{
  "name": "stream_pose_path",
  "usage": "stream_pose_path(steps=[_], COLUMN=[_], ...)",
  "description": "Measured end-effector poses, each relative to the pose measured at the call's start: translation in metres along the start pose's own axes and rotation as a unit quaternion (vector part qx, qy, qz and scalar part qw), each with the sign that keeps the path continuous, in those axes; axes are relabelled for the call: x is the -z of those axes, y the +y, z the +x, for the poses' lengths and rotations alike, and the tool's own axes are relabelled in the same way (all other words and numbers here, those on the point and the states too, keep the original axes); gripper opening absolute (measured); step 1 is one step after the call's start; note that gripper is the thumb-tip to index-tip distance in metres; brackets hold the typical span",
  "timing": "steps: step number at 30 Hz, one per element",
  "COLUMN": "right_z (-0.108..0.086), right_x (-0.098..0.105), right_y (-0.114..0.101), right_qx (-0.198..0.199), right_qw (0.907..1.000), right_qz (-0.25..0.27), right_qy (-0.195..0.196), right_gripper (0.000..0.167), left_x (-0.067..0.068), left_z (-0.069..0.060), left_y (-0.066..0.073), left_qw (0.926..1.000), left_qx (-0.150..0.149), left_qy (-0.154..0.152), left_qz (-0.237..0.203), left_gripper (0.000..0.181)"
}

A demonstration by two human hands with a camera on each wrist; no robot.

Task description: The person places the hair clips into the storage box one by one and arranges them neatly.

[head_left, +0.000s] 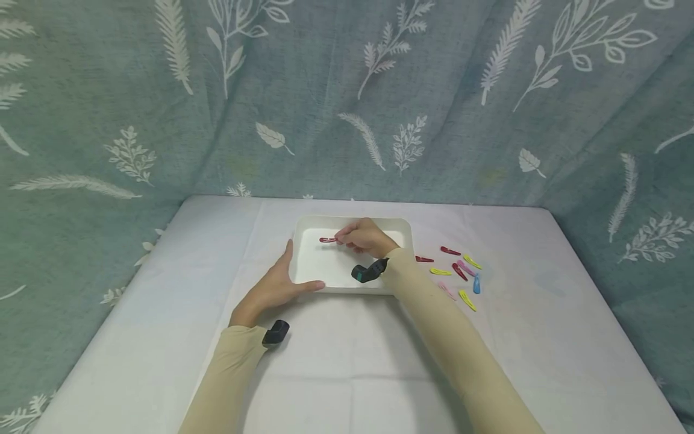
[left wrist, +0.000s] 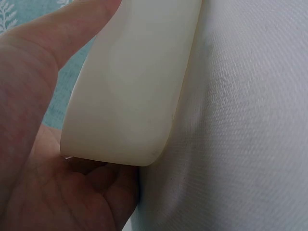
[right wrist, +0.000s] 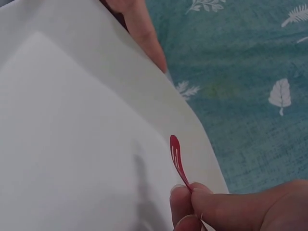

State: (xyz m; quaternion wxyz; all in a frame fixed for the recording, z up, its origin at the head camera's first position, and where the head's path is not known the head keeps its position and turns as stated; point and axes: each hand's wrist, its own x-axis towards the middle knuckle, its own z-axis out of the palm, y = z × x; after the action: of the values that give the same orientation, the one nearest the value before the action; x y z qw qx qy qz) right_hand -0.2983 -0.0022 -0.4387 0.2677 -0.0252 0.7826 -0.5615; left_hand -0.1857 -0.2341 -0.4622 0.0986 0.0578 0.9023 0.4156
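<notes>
Right hand (head_left: 364, 237) pinches a red hair clip (head_left: 328, 240) between thumb and fingers, above the interior of the white tray (head_left: 325, 265); left hand (head_left: 276, 283) is spread wide, thumb and fingers against the tray's near left corner; loose clips (head_left: 459, 272), red, yellow, pink and blue, lie on the white cloth (head_left: 325, 361) right of the tray.
</notes>
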Motion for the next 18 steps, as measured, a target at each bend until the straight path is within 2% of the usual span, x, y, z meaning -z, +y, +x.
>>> stream_pose_path(steps=[11, 18], right_z=[-0.0009, -0.0003], right_x=[-0.0029, -0.0078], right_y=[0.0009, 0.0002], right_qx=[-0.004, -0.007], right_qw=[0.9990, 0.9981], right_qz=[-0.038, -0.051], right_qy=[0.023, 0.033], right_gripper=[0.017, 0.015], left_x=[0.0004, 0.0006], left_z=[-0.0018, -0.0031], left_y=[0.0038, 0.0024], left_qw=[1.0000, 0.9999], left_qx=[-0.006, 0.009], left_qy=[0.000, -0.004], left_qz=[-0.007, -0.003], left_gripper=[0.138, 0.141])
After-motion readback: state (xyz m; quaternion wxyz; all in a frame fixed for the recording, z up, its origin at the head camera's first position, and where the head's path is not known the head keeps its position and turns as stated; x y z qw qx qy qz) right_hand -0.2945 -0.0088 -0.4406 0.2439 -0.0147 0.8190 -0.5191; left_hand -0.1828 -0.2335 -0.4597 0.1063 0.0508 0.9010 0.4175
